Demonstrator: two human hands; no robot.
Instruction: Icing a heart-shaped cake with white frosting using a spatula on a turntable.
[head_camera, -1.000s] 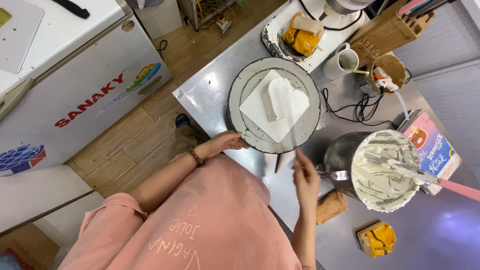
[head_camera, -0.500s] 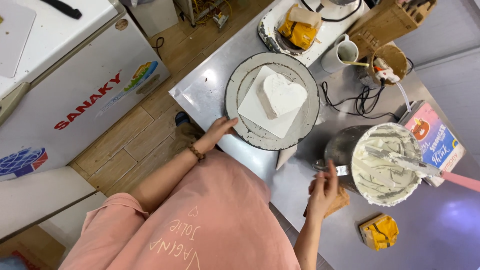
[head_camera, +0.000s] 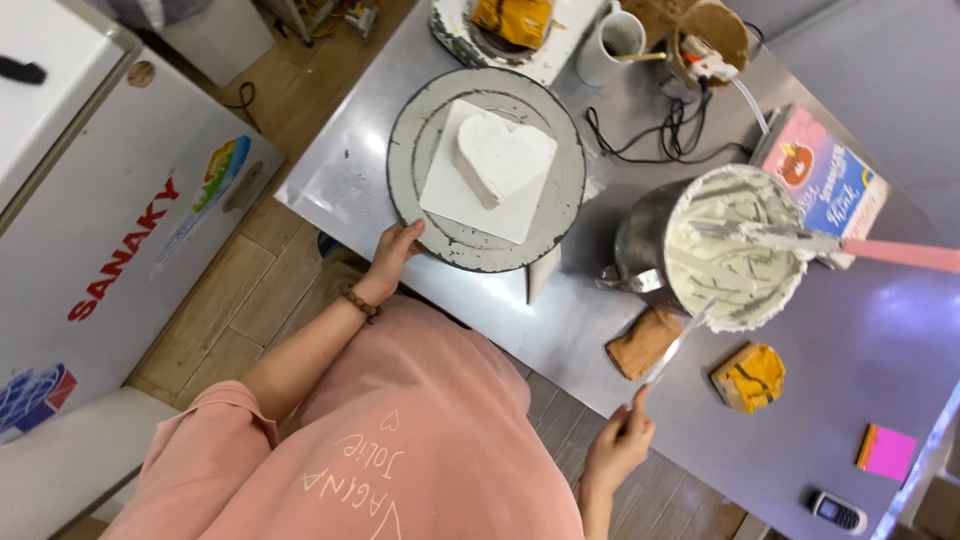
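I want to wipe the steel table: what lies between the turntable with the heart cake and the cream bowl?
In the head view, a white scraper stands at the turntable edge; the rest of the table up to the cream bowl is bare steel.

The left arm reaches from the shoulder at about 7 o'clock up toward 1 o'clock, forearm bare below a pink sleeve, a beaded band round the wrist. The left hand lies palm down, thumb spread apart from the fingers, fingertips curled onto a rim in a loose grip. The right arm runs nearly straight up from the bottom edge, only the wrist and hand showing. The right hand is closed in a fist-like grip around a thin handle, knuckles toward the camera, index finger laid along it and pointing toward 1 o'clock. The two hands are well apart.
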